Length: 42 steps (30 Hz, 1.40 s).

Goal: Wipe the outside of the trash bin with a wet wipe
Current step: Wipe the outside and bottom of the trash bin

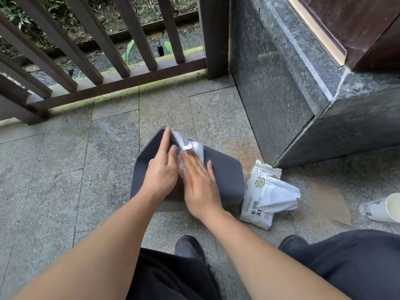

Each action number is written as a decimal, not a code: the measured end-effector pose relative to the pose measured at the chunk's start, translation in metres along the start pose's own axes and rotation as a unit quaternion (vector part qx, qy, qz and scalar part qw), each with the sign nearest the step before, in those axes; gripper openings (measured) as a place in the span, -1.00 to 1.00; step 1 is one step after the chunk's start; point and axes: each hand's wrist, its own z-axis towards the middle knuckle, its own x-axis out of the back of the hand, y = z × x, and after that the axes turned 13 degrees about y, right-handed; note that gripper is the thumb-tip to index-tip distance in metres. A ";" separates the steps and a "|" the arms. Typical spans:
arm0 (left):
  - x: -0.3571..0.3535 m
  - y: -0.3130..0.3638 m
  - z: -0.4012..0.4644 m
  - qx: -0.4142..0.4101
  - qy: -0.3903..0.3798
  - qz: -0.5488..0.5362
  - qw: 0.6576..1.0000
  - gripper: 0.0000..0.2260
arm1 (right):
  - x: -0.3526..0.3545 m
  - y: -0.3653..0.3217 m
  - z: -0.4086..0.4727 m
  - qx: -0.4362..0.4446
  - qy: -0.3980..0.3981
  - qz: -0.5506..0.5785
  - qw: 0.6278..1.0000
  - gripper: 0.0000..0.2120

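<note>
In the head view, the dark grey plastic trash bin (223, 176) lies on its side on the speckled stone paving (65, 165) at the centre of the frame, one broad outer wall facing up. The wiping step looks to be in hand: a crumpled white wet wipe (191, 149) sits on that upturned wall near its upper edge.

The left hand (161, 169) lies flat and open on the bin, fingers stretched toward its far corner, seemingly steadying it; it grips nothing. The right hand (200, 185) is also spread open, palm down, its fingertips pressing on the wipe rather than pinching it.

The next move likely calls for sliding the wipe across the rest of this wall under even pressure, then turning the bin to reach its other sides, while the left hand keeps it from shifting.

At centre right, just beside the bin, lies a white soft pack of wipes (258, 200) with a sheet pulled out of it. A white paper cup (383, 207) lies at the right edge.
</note>
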 end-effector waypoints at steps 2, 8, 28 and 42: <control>0.001 -0.003 0.003 0.019 -0.001 -0.007 1.000 -0.54 | 0.004 0.020 -0.004 -0.062 0.012 -0.043 0.997 -0.52; 0.007 -0.003 0.003 0.020 -0.019 -0.010 1.000 -0.51 | 0.021 0.077 -0.018 -0.305 0.044 -0.124 0.943 -0.57; -0.005 0.009 0.001 0.014 -0.011 -0.040 0.999 -0.54 | -0.003 0.000 -0.009 0.050 0.045 0.030 0.997 -0.53; -0.008 0.015 -0.005 -0.021 -0.045 -0.009 0.999 -0.44 | 0.015 0.062 -0.007 -0.429 0.048 -0.088 0.897 -0.49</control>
